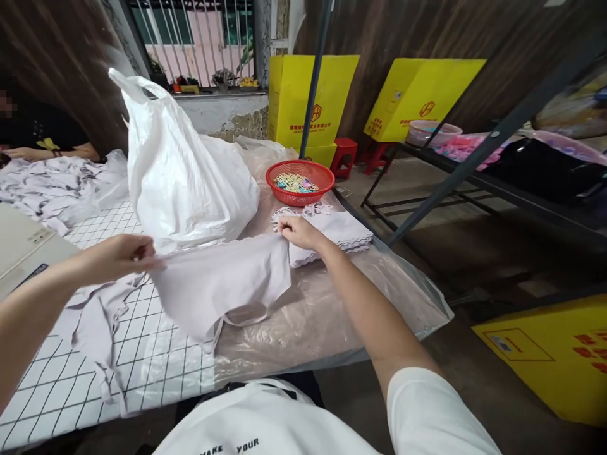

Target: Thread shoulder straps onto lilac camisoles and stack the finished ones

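A pale lilac cloth piece (222, 284) is stretched between both hands just above the table. My left hand (124, 254) pinches its left corner, fingers closed. My right hand (298, 231) is closed on its right top corner, beside a stack of white scalloped cloth pieces (339, 235). A thin loop of the cloth hangs down at the front. More lilac fabric (97, 322) lies crumpled on the grid-patterned table (156, 366) under my left arm.
A big white plastic bag (184, 177) stands behind the cloth. A red basket (300, 181) with coloured clips sits at the back right. Another person sits at far left with a fabric pile (52, 186). Yellow boxes (308, 107), red stools and a metal rack (502, 164) stand right.
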A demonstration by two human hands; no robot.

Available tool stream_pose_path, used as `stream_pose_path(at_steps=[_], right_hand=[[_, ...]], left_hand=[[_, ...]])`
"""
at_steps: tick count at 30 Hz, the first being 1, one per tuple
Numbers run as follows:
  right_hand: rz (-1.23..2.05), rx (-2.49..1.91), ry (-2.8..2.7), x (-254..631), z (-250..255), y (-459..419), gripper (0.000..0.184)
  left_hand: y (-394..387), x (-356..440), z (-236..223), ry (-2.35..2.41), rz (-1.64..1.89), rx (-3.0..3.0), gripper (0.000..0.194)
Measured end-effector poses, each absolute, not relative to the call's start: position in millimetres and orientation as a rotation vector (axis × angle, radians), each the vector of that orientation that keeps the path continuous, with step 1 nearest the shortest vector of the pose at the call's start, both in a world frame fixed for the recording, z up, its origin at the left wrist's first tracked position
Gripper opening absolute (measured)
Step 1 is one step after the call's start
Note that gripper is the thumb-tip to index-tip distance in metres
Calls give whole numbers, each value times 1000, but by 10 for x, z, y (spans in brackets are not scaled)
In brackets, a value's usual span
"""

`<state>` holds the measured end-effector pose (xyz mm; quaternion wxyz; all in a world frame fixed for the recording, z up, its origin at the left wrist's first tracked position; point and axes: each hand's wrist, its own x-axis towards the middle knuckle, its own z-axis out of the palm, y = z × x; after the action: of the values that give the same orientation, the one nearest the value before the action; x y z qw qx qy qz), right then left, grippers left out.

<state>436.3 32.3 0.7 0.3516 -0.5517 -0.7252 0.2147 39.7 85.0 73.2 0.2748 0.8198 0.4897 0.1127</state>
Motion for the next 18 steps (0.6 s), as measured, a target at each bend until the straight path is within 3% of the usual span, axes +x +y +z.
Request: stream_pose_path(at_steps=[3, 6, 10, 13, 18], right_hand=[[380, -1572, -1763, 4444, 126, 738, 14], [45, -1556, -1638, 4577, 438, 983, 20], [-290, -1379, -1676, 4711, 737, 699, 23], [-332, -1287, -1881, 4684, 526, 104, 22], [-58, -1249, -2217, 4426, -531, -932, 28]], left_hand=[[1120, 736, 850, 1476, 140, 2146, 40], [1235, 998, 1150, 1643, 383, 2196, 25], [1057, 1017, 1316, 1471, 786, 2466, 24], [735, 842, 927, 1127, 837, 2650, 15], [6, 517, -389, 772, 602, 2733, 19]])
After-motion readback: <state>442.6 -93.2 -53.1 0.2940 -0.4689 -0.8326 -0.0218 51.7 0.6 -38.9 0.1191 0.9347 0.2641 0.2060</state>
